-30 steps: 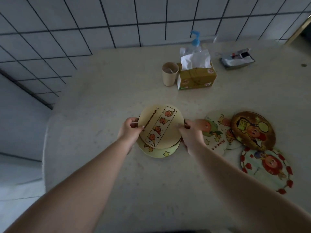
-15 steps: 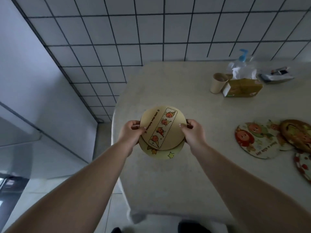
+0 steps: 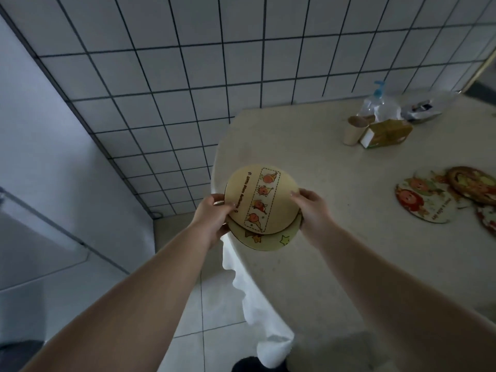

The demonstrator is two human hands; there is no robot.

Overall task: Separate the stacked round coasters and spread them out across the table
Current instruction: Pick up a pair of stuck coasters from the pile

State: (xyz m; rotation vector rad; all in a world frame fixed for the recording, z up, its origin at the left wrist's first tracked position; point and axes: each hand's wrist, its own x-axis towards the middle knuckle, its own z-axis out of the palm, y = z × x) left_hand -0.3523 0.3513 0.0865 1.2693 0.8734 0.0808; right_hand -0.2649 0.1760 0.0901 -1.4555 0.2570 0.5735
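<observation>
Both hands hold a small stack of round coasters above the table's left edge. The top coaster (image 3: 261, 198) is pale yellow with a dashed strip of orange cartoon figures. Under it a yellow coaster with stars (image 3: 268, 241) sticks out toward me. My left hand (image 3: 213, 217) grips the stack's left rim and my right hand (image 3: 312, 210) grips its right rim. Three more coasters lie overlapping at the table's right: a white one with red-haired figures (image 3: 424, 198), a dark brown one (image 3: 473, 183), and a red-dotted one (image 3: 488, 218) cut off by the frame.
The cream table (image 3: 335, 162) has a white cloth hanging off its left edge. At the back stand a paper cup (image 3: 353, 130), a tissue box (image 3: 386, 133), a pump bottle (image 3: 378, 102) and a foil packet (image 3: 421, 110). Tiled wall and floor lie to the left.
The view has swung left, so the laid-out coasters now sit far right. The held stack has moved from over the table's middle to its left edge, the top coaster turned more upright.
</observation>
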